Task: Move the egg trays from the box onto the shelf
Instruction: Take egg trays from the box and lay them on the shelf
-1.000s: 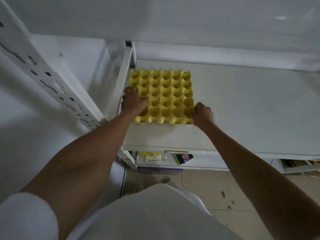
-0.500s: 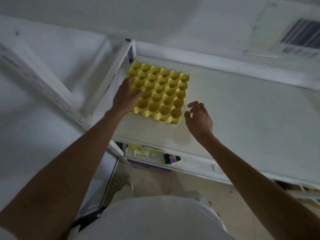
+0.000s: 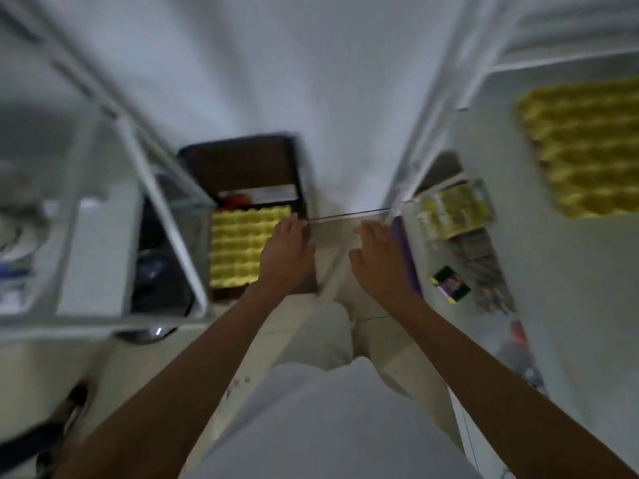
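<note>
A yellow egg tray (image 3: pixel 584 146) lies flat on the white top shelf (image 3: pixel 587 271) at the far right, with nothing touching it. On the floor to the left stands a dark open box (image 3: pixel 242 160) holding another yellow egg tray (image 3: pixel 240 248). My left hand (image 3: pixel 285 257) hovers over that tray's right edge, fingers spread and empty. Beside it, my right hand (image 3: pixel 378 259) is above the floor between box and shelf unit, also empty with fingers apart. The view is motion-blurred.
A white metal rack (image 3: pixel 103 236) with dark round items stands at the left, right against the box. The shelf unit's lower level (image 3: pixel 456 236) carries yellow packets and a small purple item. A white wall rises behind the box; pale tiled floor lies between the racks.
Both hands have let go of the tray on the top shelf. My view has swung left and down, and both hands have dropped toward the box on the floor.
</note>
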Demonstrator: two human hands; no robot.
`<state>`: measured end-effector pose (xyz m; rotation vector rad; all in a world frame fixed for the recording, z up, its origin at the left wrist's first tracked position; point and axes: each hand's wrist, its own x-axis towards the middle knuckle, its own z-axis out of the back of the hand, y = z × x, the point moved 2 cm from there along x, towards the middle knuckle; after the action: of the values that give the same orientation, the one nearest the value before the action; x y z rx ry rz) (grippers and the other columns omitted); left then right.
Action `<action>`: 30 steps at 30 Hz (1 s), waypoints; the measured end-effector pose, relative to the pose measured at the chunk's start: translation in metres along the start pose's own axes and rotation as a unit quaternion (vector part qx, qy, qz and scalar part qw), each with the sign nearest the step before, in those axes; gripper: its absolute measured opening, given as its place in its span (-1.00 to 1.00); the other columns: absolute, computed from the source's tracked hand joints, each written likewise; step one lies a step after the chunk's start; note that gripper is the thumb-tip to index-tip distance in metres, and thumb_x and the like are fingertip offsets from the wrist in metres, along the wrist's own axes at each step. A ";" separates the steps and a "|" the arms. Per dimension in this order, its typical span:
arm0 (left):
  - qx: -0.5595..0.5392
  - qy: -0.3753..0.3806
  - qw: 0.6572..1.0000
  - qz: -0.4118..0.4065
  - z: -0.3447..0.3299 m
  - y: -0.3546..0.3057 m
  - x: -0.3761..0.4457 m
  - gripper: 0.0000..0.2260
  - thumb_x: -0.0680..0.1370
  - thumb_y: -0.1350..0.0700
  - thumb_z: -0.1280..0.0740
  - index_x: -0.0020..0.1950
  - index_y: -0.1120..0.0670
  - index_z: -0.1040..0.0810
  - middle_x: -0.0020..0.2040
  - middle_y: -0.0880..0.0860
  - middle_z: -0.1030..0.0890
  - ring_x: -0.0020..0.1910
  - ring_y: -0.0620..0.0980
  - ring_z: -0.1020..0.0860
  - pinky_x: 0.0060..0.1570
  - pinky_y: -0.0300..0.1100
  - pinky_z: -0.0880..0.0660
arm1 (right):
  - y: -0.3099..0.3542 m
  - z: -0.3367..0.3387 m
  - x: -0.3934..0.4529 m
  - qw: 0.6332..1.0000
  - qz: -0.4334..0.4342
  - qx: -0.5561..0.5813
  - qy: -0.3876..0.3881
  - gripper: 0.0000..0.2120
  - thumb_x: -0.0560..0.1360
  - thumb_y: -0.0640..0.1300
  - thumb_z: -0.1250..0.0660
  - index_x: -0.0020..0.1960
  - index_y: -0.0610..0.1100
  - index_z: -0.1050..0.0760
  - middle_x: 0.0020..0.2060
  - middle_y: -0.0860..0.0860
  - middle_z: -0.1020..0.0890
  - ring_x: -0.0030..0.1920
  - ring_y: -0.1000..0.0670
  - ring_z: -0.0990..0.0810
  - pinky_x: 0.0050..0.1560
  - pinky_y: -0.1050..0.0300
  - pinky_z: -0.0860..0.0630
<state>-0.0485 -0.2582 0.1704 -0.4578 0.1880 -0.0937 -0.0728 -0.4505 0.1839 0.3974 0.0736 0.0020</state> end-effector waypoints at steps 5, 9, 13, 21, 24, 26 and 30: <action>-0.013 0.047 0.987 0.151 -0.014 0.109 -0.078 -0.60 0.65 0.03 -0.30 0.46 0.16 -0.49 0.44 0.18 -0.50 0.45 0.21 -0.46 0.25 0.13 -0.53 | 0.047 -0.099 -0.029 0.976 -0.027 0.019 0.216 -0.60 0.59 -0.08 -0.25 0.35 -0.27 -0.45 0.33 -0.20 -0.50 0.40 -0.20 -0.39 0.31 -0.08 -0.40; -0.009 0.100 0.975 0.197 -0.035 0.152 -0.119 -0.56 0.65 -0.01 -0.30 0.49 0.14 -0.46 0.48 0.17 -0.47 0.48 0.22 -0.44 0.34 0.14 -0.48 | 0.060 -0.145 -0.051 0.955 -0.061 0.011 0.290 -0.52 0.61 -0.06 -0.21 0.48 -0.23 -0.40 0.46 -0.16 -0.42 0.50 -0.16 -0.30 0.41 -0.08 -0.35; -0.040 0.124 0.963 0.234 -0.042 0.182 -0.142 -0.56 0.65 -0.01 -0.30 0.50 0.13 -0.45 0.48 0.15 -0.48 0.48 0.21 -0.44 0.37 0.14 -0.46 | 0.068 -0.164 -0.060 0.944 -0.100 -0.020 0.314 -0.51 0.64 -0.04 -0.18 0.49 -0.26 -0.35 0.49 -0.17 -0.39 0.54 -0.18 -0.26 0.43 -0.09 -0.31; -0.126 0.193 0.916 0.328 -0.053 0.250 -0.098 -0.53 0.65 -0.01 -0.28 0.55 0.08 -0.41 0.51 0.16 -0.48 0.49 0.22 -0.45 0.41 0.10 -0.45 | 0.085 -0.202 -0.032 0.948 -0.162 0.078 0.262 -0.58 0.62 -0.10 -0.25 0.45 -0.18 -0.45 0.35 -0.15 -0.54 0.43 -0.17 -0.41 0.38 -0.05 -0.38; -0.160 0.192 0.907 0.338 -0.058 0.272 -0.060 -0.53 0.66 0.01 -0.30 0.56 0.08 -0.42 0.53 0.14 -0.47 0.48 0.20 -0.48 0.44 0.08 -0.45 | 0.085 -0.223 -0.002 0.939 -0.204 0.102 0.256 -0.64 0.61 -0.14 -0.27 0.38 -0.20 -0.50 0.28 -0.18 -0.58 0.38 -0.20 -0.47 0.34 -0.02 -0.40; -0.155 0.176 0.905 0.355 -0.062 0.298 -0.027 -0.60 0.66 0.03 -0.31 0.49 0.09 -0.50 0.45 0.15 -0.56 0.37 0.19 -0.56 0.37 0.05 -0.50 | 0.082 -0.244 0.027 0.931 -0.240 0.123 0.247 -0.69 0.61 -0.15 -0.26 0.32 -0.19 -0.55 0.24 -0.17 -0.62 0.31 -0.20 -0.53 0.28 0.03 -0.43; -0.137 0.176 0.889 0.399 -0.090 0.355 0.036 -0.66 0.67 0.05 -0.26 0.39 0.16 -0.54 0.34 0.26 -0.61 0.27 0.24 -0.60 0.26 0.01 -0.52 | 0.069 -0.314 0.081 0.903 -0.275 0.132 0.303 -0.75 0.62 -0.12 -0.22 0.17 -0.19 -0.61 0.10 -0.17 -0.68 0.17 -0.23 -0.63 0.02 0.06 -0.46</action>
<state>-0.0142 0.0148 -0.0736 -0.6132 0.7415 0.6749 -0.0133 -0.2642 -0.0834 0.6270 0.8099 -0.4497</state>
